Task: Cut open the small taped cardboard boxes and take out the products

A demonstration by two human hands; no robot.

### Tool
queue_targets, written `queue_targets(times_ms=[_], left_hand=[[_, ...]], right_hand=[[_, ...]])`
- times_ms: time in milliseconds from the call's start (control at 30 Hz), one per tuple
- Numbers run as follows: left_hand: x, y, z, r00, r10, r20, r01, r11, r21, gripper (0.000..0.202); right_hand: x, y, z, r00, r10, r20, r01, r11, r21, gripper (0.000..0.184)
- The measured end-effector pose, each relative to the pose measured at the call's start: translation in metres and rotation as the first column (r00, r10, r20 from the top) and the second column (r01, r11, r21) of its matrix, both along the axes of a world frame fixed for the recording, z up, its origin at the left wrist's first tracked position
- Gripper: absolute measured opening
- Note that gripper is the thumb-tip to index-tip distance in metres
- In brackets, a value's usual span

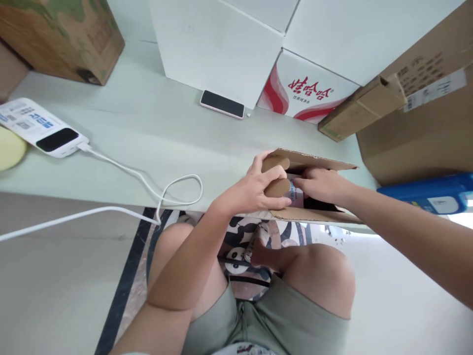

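Observation:
A small brown cardboard box (314, 215) lies at the table's front edge with its flaps up. My left hand (264, 185) is closed around its left end, with fingers spread over the rounded tabs there. My right hand (325, 185) reaches inside from the right, its fingers curled and the tips partly hidden by the box. By its thumb, a pale pinkish packet (296, 192) with blue print shows within. Whether the right fingers grip this packet is hard to see.
A phone (222, 104) lies beyond the box, before stacked white cartons (218, 44). To the left, a white device (44, 127) trails a cable (136, 172). Cardboard boxes (417, 118) and a blue container (428, 192) stand right. Another carton (70, 39) is back left.

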State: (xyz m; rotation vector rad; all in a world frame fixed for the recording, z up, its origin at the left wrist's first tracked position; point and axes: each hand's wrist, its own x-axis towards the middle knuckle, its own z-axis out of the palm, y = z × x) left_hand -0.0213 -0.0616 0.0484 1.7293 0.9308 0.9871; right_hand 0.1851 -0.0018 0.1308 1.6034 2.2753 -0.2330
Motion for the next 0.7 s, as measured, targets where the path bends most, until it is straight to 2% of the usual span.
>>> queue_targets(times_ms=[100, 167, 267, 333, 400, 467, 533, 633, 700], left_hand=[[0.001, 0.0, -0.004, 0.999, 0.042, 0.032, -0.042, 0.999, 0.006, 0.036], [0.004, -0.001, -0.005, 0.998, 0.05, 0.045, -0.051, 0.999, 0.018, 0.037], [0.012, -0.001, -0.004, 0.998, -0.015, 0.063, 0.013, 0.999, 0.035, 0.039], [0.015, -0.001, -0.004, 0.995, -0.046, 0.086, 0.044, 0.999, 0.028, 0.039], [0.015, 0.0, -0.004, 0.994, -0.036, 0.108, 0.035, 0.999, 0.013, 0.037], [0.013, 0.001, -0.005, 0.991, -0.02, 0.131, 0.018, 1.0, 0.016, 0.034], [0.01, 0.004, -0.007, 0.987, -0.016, 0.158, 0.011, 0.999, 0.036, 0.033], [0.008, 0.008, -0.009, 0.982, -0.017, 0.189, 0.007, 0.999, 0.053, 0.035], [0.007, 0.01, -0.009, 0.98, -0.015, 0.197, 0.007, 0.999, 0.044, 0.035]], right_hand=[[-0.007, -0.011, 0.016, 0.989, -0.146, -0.012, 0.146, 0.989, 0.0, 0.039], [-0.016, -0.02, 0.028, 0.975, -0.178, -0.133, 0.181, 0.984, 0.009, 0.032], [-0.027, -0.03, 0.041, 0.942, -0.134, -0.307, 0.12, 0.991, -0.065, 0.025], [-0.025, -0.032, 0.044, 0.92, -0.093, -0.38, 0.051, 0.991, -0.121, 0.029], [-0.015, -0.032, 0.043, 0.905, -0.082, -0.418, 0.052, 0.995, -0.081, 0.033], [-0.001, -0.032, 0.039, 0.912, -0.058, -0.406, 0.071, 0.997, 0.016, 0.029], [0.011, -0.031, 0.034, 0.945, 0.043, -0.323, -0.019, 0.997, 0.076, 0.033], [0.018, -0.029, 0.028, 0.951, 0.263, -0.164, -0.267, 0.964, -0.001, 0.066], [0.015, -0.025, 0.026, 0.947, 0.31, -0.088, -0.315, 0.947, -0.061, 0.078]])
